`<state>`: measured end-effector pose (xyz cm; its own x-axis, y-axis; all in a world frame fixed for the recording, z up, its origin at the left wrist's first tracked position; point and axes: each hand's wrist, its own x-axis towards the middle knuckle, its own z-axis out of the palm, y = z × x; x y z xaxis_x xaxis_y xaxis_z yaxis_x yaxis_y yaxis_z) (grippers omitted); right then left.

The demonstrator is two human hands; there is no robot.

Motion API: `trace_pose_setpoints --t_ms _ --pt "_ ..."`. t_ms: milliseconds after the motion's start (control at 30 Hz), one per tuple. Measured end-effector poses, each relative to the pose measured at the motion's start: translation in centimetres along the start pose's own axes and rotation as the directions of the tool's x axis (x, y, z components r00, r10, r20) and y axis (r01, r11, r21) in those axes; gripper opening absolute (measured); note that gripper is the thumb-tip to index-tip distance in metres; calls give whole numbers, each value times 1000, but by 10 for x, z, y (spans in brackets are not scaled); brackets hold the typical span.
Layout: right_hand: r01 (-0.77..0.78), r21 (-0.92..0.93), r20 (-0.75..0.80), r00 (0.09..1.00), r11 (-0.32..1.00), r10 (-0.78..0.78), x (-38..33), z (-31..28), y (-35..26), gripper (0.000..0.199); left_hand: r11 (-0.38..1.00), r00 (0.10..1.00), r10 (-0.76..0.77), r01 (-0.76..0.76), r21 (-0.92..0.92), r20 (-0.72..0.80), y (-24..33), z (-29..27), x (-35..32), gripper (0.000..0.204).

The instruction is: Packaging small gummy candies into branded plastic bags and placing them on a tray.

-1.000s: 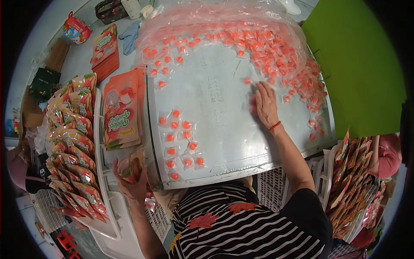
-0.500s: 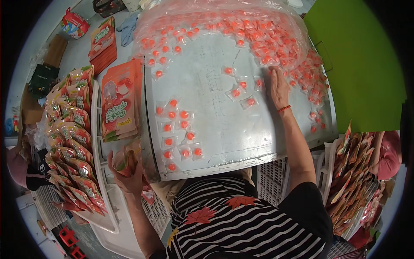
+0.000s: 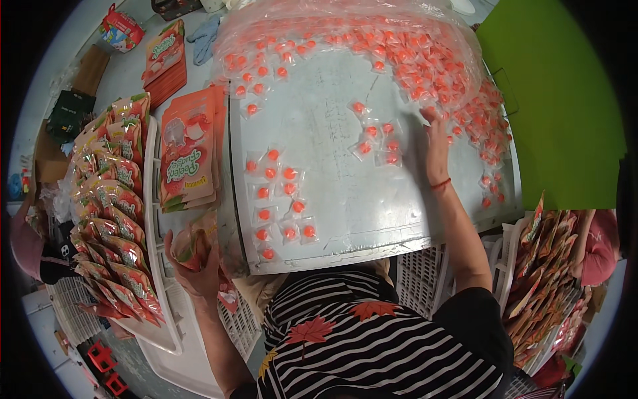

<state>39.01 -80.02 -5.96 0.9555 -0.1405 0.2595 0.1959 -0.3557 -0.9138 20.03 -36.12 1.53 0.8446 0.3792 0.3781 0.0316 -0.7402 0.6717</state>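
My left hand (image 3: 201,279) is closed around an upright printed pouch (image 3: 190,250), low beside the table's left edge. On the metal tabletop (image 3: 319,199), my right hand (image 3: 436,151) rests on its side with the fingers stretched out, holding nothing. Just left of it lies a small cluster of wrapped orange-red candies (image 3: 372,131) in clear squares. Another group of the same candies (image 3: 264,214) is spread near the table's left front corner. Beyond the right hand, a large heap of candies (image 3: 419,60) spills from a clear plastic bag (image 3: 306,14).
A stack of flat pouches (image 3: 188,149) lies left of the table, with another stack (image 3: 165,63) behind. Filled pouches (image 3: 109,206) stand in a white crate (image 3: 154,266) at left; more pouches (image 3: 541,286) fill a crate at right. A green panel (image 3: 558,106) borders the table's right side. Other people appear at both edges.
The candies left of my right hand have drawn closer together, with one more among them. My right hand has shifted slightly toward me. My left hand still holds the pouch.
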Motion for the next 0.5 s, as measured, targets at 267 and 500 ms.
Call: trace_pose_setpoints --t_ms 267,500 --pt "669 -431 590 716 606 -372 15 52 -20 80 999 999 -35 35 -17 25 3 6 0 81" --pt "634 -419 531 752 650 -391 -9 110 -27 52 968 1000 -12 12 -249 4 3 15 -10 74"
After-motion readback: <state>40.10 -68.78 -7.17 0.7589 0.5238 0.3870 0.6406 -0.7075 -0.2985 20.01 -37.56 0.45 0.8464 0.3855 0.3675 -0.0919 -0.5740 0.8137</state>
